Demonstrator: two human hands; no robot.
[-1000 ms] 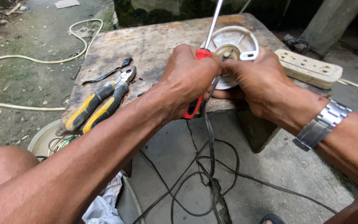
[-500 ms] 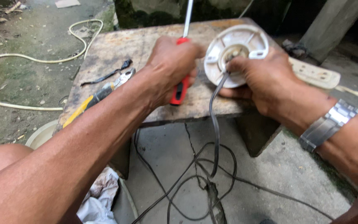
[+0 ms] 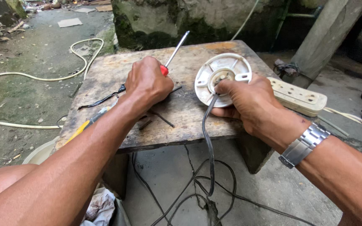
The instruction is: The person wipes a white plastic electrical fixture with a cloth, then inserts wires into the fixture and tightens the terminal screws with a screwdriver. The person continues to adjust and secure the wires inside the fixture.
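Observation:
My right hand (image 3: pixel 250 102) grips a round white plastic fitting (image 3: pixel 222 77) tilted up on its edge on a worn wooden bench (image 3: pixel 177 121), thumb pressed near its centre. A black cable (image 3: pixel 209 146) runs from the fitting down over the bench's front edge to the floor. My left hand (image 3: pixel 147 83) rests on the bench, closed around a red-handled screwdriver (image 3: pixel 174 52) whose metal shaft points up and away. The two hands are apart, with bare wood between them.
Yellow-handled pliers (image 3: pixel 89 121) lie partly under my left forearm. A strip of black tape (image 3: pixel 101 99) lies at the bench's left. A cream power strip (image 3: pixel 298 96) sits to the right. A white hose (image 3: pixel 42 77) curls on the concrete floor. Black cables (image 3: pixel 197 188) loop below.
My left hand carried the screwdriver away from the fitting to the left and lowered it onto the bench. My right hand kept the fitting, now tilted more upright.

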